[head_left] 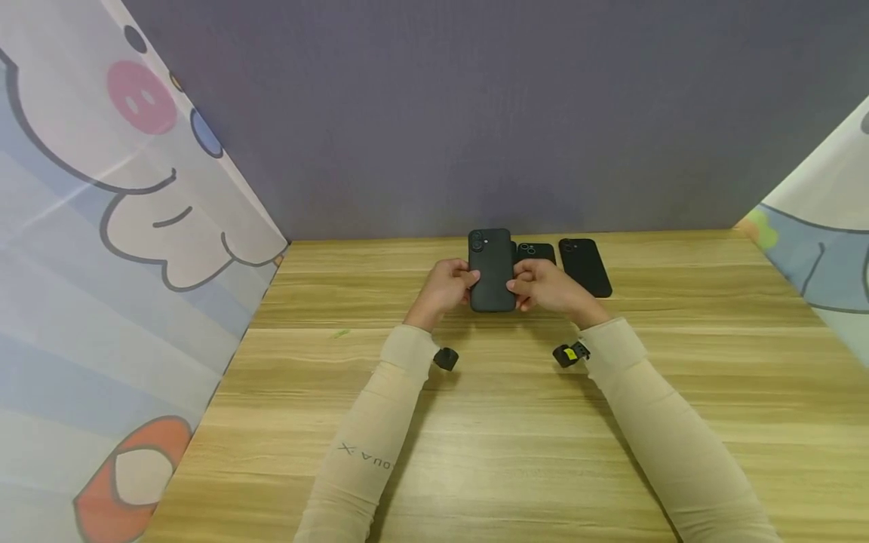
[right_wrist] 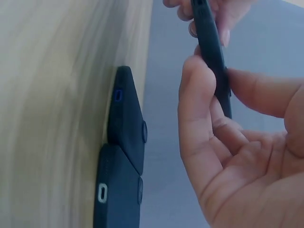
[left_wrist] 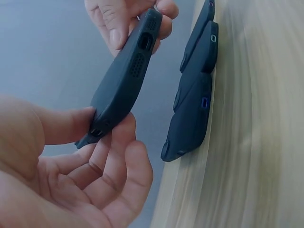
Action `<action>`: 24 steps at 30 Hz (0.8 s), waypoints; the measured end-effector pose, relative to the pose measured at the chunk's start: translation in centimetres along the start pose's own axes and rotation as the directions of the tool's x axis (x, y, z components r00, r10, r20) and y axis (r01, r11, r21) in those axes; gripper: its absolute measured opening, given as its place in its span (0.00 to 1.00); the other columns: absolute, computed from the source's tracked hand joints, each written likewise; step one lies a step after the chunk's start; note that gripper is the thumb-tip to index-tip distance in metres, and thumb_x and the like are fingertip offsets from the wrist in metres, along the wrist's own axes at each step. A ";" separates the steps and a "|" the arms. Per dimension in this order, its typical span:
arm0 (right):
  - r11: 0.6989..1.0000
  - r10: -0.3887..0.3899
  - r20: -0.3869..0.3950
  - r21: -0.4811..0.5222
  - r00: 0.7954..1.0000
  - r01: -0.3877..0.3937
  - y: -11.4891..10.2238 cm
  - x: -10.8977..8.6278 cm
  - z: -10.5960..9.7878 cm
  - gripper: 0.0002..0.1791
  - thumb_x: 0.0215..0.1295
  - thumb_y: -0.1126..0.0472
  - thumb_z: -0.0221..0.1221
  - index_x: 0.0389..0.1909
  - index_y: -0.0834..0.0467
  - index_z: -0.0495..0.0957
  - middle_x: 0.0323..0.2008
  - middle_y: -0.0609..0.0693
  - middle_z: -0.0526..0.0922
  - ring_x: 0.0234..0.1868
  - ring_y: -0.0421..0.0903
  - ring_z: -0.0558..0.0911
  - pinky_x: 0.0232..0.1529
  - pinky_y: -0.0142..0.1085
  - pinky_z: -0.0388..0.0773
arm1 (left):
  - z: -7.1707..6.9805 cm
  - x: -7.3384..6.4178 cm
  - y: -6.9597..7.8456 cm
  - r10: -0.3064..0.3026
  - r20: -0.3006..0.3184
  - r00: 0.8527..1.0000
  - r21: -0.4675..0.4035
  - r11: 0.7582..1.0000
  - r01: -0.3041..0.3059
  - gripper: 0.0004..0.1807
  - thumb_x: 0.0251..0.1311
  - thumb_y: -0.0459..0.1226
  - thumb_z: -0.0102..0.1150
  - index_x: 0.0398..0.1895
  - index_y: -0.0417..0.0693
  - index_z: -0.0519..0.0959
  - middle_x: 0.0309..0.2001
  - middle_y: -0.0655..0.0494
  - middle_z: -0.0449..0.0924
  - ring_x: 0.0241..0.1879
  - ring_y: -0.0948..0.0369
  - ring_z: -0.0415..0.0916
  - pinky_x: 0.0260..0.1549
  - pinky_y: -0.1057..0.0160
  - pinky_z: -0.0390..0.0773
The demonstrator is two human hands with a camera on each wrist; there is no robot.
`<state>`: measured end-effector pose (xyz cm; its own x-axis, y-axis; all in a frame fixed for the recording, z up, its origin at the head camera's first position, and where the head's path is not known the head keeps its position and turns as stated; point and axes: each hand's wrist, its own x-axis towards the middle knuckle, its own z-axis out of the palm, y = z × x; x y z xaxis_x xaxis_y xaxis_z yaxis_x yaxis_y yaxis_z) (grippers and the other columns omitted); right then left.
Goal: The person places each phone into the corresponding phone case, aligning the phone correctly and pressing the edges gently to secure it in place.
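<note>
A phone in a black case (head_left: pixel 492 275) is held up above the back of the table, its camera side toward the head view. My left hand (head_left: pixel 444 288) pinches its left edge, thumb on the back and fingers behind. On the opposite edge my right hand (head_left: pixel 548 288) pinches it in the same way. The left wrist view shows the bottom end of this phone (left_wrist: pixel 128 66), with a port opening and speaker holes. Several black-cased phones lie behind and to the right: one at the right (head_left: pixel 585 268), another (head_left: pixel 536 252) partly covered by my right hand.
The wooden table (head_left: pixel 475 452) meets a grey upright panel (head_left: pixel 475 113) at the back. Cartoon-printed sheets (head_left: pixel 88 226) hang at both sides. In the left wrist view, phones on the table (left_wrist: pixel 190 118) lie close together, one with a blue-rimmed port.
</note>
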<state>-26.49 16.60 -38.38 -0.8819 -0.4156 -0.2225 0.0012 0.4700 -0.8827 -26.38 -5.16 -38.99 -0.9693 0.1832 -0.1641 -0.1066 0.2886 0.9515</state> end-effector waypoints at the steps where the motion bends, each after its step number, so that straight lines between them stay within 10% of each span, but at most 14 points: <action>1: 1.000 0.002 -0.008 -0.002 1.000 -0.002 0.1 0.1 0.2 0.25 0.80 0.61 0.51 0.71 0.69 0.62 0.37 0.57 0.83 0.39 0.56 0.85 0.46 0.49 0.86 | 0.0 0.0 0.0 -0.004 -0.012 1.000 0.021 1.000 0.004 0.14 0.75 0.37 0.56 0.56 0.36 0.78 0.38 0.50 0.81 0.27 0.60 0.78 0.41 0.51 0.84; 11: 0.995 0.023 -0.093 -0.093 0.995 -0.032 -0.1 1.2 2.4 0.38 0.79 0.61 0.54 0.80 0.65 0.46 0.47 0.61 0.86 0.35 0.48 0.87 0.47 0.45 0.86 | -0.5 0.0 -0.1 0.024 -0.132 0.991 0.351 0.936 0.024 0.31 0.69 0.38 0.65 0.73 0.47 0.68 0.46 0.48 0.83 0.41 0.54 0.83 0.38 0.59 0.81; 24: 0.984 0.060 -0.095 -0.162 0.994 -0.075 -0.6 4.5 4.4 0.39 0.78 0.61 0.54 0.81 0.63 0.46 0.45 0.59 0.87 0.35 0.47 0.87 0.42 0.39 0.82 | -1.5 1.4 -1.4 -0.039 -0.157 0.987 0.447 0.888 0.106 0.35 0.67 0.33 0.65 0.75 0.41 0.65 0.60 0.40 0.82 0.57 0.48 0.82 0.55 0.54 0.83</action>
<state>-28.35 11.01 -40.63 -0.9212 -0.3103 -0.2349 -0.0087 0.6198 -0.7847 -27.88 -6.67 -40.16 -0.9872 0.0221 -0.1581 -0.0985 0.6955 0.7118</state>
